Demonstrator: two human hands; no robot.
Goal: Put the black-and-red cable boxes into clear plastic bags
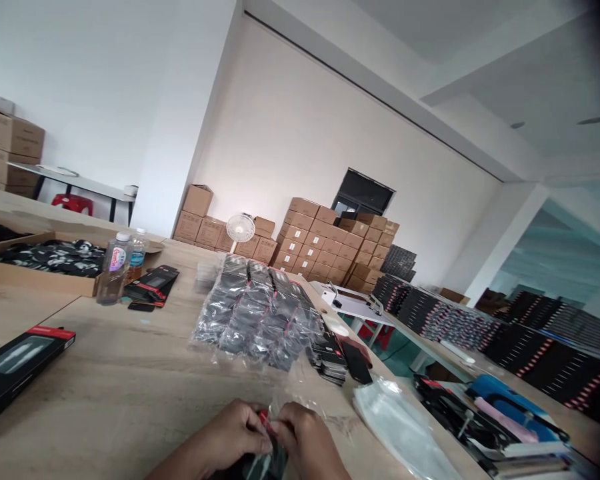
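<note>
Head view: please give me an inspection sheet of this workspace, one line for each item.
surface: wooden table, bare in front of the hands.
job's things: small black-and-red piece in clear film, held between both hands.
clutter: pile of bagged black pieces; two bottles; black box at the left edge; clear bags at the right.
grips: left hand and right hand both pinch the piece at the table's near edge.
cables: nothing seen.
surroundings: desk fan; stacked cartons by the wall; rows of black goods on tables at the right.
</note>
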